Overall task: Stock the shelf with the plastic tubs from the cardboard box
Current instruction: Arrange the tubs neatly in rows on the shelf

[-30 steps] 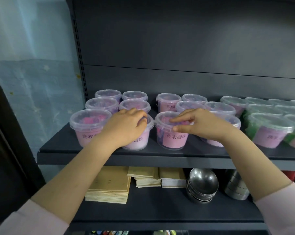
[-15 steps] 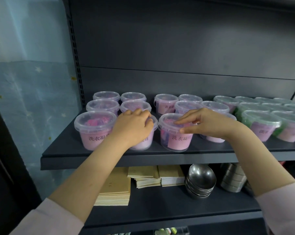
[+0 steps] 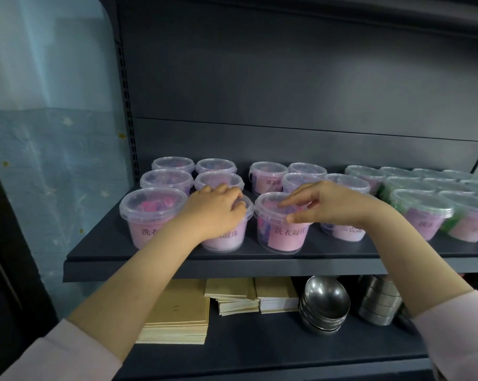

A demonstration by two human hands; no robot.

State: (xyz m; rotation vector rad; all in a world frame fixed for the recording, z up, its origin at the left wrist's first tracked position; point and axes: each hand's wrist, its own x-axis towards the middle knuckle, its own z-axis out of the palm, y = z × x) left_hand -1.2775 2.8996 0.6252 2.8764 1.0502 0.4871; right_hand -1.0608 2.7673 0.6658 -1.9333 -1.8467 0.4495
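Plastic tubs (image 3: pixel 152 213) stand in close rows on the dark shelf (image 3: pixel 177 264), lids on and pink labels turned to the front; the cardboard box is out of view. The left hand (image 3: pixel 214 213) lies on the second tub (image 3: pixel 227 239) of the front row, its fingers (image 3: pixel 232 193) curled over the lid's far rim and grasping it, probably to square it up with its neighbours; the right hand (image 3: pixel 334 204) reaches over the third front tub (image 3: pixel 284 235), thumb at the near rim and forefinger above the lid; whether it pinches or merely touches I cannot tell. Clear lids and walls show pink and purple pieces inside; tubs further right (image 3: pixel 397 195) hold green ones. On the level below lie stacked tan booklets (image 3: pixel 177 312) and nested steel bowls (image 3: pixel 325 303).
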